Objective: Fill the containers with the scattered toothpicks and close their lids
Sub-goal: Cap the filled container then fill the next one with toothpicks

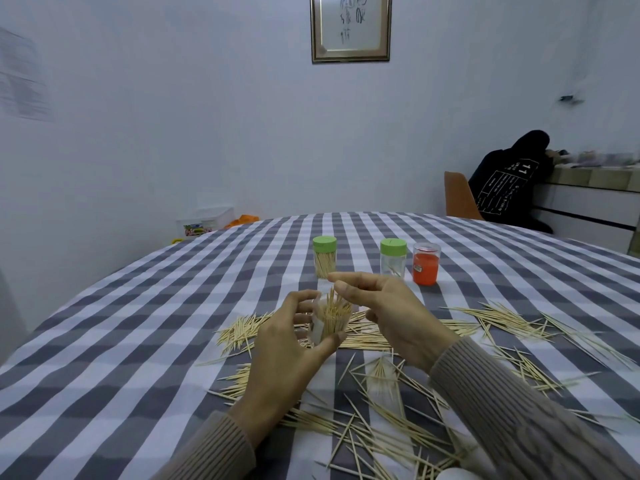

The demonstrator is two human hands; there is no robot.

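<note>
Near the worktop's (104, 341) middle, the left hand (280, 355) grips a full container (330, 318); the right hand (391, 317), fingers loosely curled and holding nothing, might knock the protruding toothpicks (333, 299) out.

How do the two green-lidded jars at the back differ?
Fill: the left jar is packed with toothpicks nearly to its lid; the right jar looks almost empty, with only a few sticks showing low inside.
Look: the left jar's wall reads tan from its contents; the right jar's wall reads clear.
Shared: both stand upright on the checked cloth, apart from each other, each with a green lid on.
</note>
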